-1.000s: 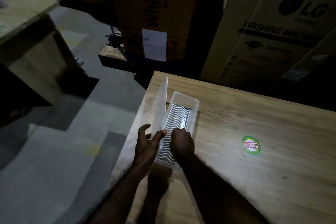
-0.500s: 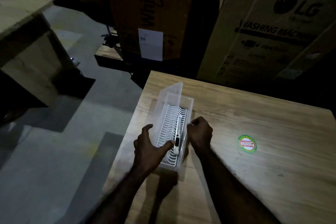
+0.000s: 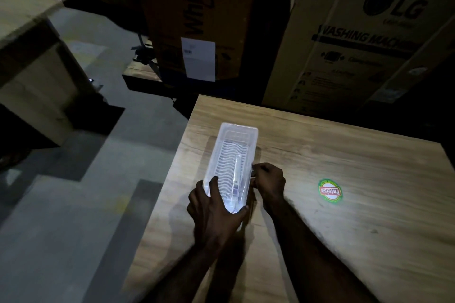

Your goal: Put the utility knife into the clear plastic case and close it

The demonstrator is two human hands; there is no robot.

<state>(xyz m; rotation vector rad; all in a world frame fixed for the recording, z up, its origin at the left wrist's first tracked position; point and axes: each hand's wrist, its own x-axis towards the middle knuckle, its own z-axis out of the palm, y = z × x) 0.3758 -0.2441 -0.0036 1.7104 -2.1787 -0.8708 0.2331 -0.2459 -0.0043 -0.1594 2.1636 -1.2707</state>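
The clear plastic case [image 3: 234,145] lies lengthwise near the left edge of the wooden table [image 3: 332,160], with its lid down over the ribbed base. Through the lid I see the slim pale utility knife [image 3: 236,179] lying along the right half of the case. My left hand [image 3: 216,211] rests on the near end of the lid, fingers spread and the thumb at the near right corner. My right hand [image 3: 269,181] grips the case's right edge, fingers curled at what looks like a clasp.
A round green and red sticker [image 3: 330,191] is on the table to the right of my hands. Large cardboard appliance boxes [image 3: 344,39] stand behind the table. To the left lies a grey floor [image 3: 73,204], with another wooden table [image 3: 27,39] beyond it.
The lid, upright a second ago, has swung down and now lies flat over the case. My right hand left the knife inside and moved to the case's right edge; my left hand shifted onto the lid.
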